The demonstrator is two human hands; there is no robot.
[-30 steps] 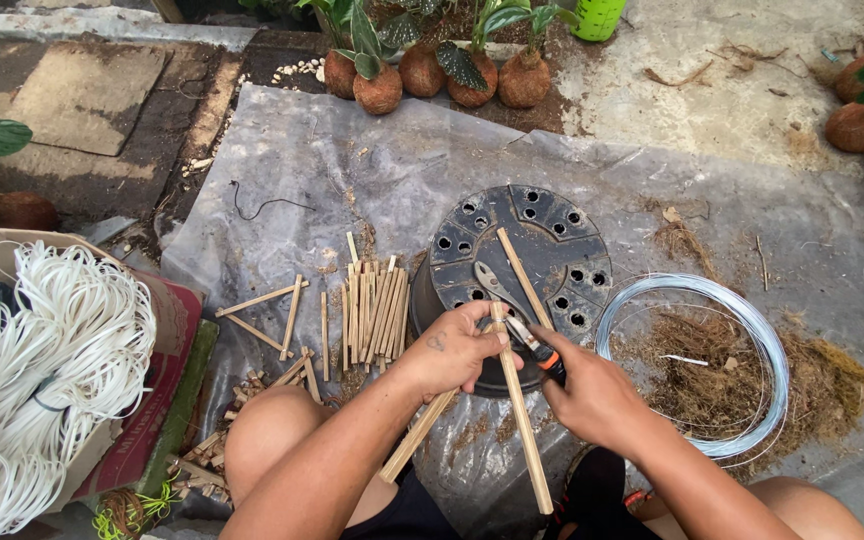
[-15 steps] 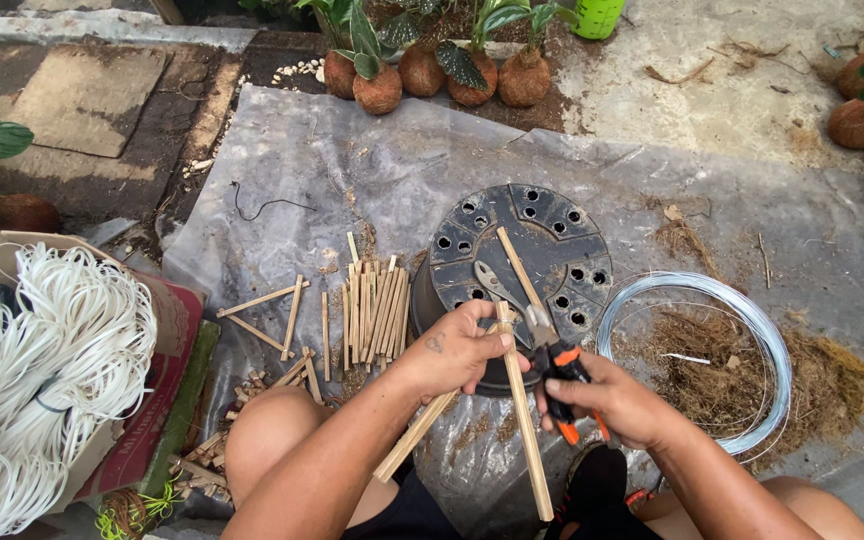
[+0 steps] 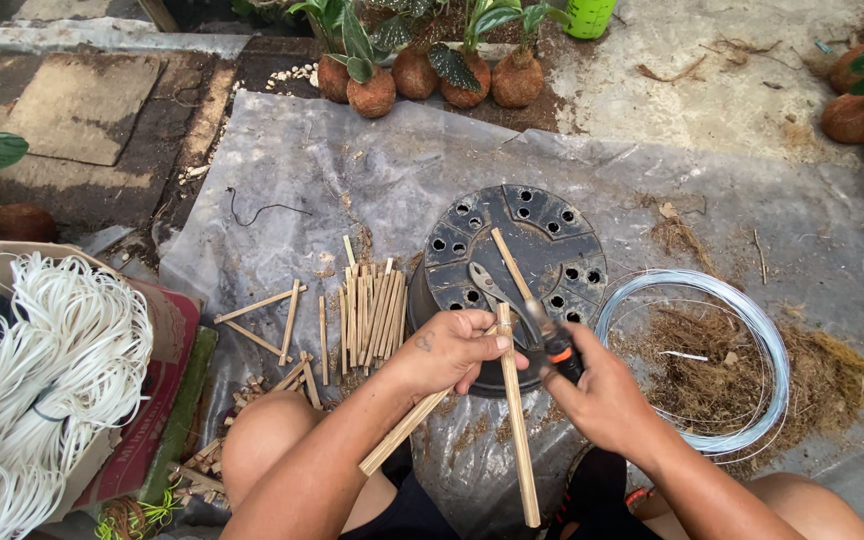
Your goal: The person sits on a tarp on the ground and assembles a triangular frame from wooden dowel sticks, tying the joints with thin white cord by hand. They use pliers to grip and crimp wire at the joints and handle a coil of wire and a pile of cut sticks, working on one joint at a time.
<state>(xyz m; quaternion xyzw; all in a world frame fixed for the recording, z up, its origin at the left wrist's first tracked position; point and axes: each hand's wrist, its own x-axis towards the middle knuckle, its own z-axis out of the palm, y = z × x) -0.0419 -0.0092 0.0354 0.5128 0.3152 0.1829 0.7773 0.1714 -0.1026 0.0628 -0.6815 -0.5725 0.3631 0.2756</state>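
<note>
My left hand [image 3: 449, 349] grips two long bamboo sticks [image 3: 515, 420] crossed over each other, above the near edge of an upturned black plastic pot [image 3: 542, 235]. My right hand [image 3: 602, 395] holds pliers [image 3: 522, 305] with an orange and black handle, their metal jaws lying over the pot near the crossing point. One stick runs down toward my knees. The other slants from the pot top down to the lower left.
A pile of short cut bamboo sticks [image 3: 367, 310] lies left of the pot on a plastic sheet [image 3: 352, 170]. A coil of thin wire [image 3: 712, 350] rings coconut fibre at right. White cord [image 3: 42, 390] fills a box at left. Moss-ball plants [image 3: 417, 70] stand behind.
My right hand moved the pliers back up toward the crossed sticks after dipping lower. My left hand stays on the sticks.
</note>
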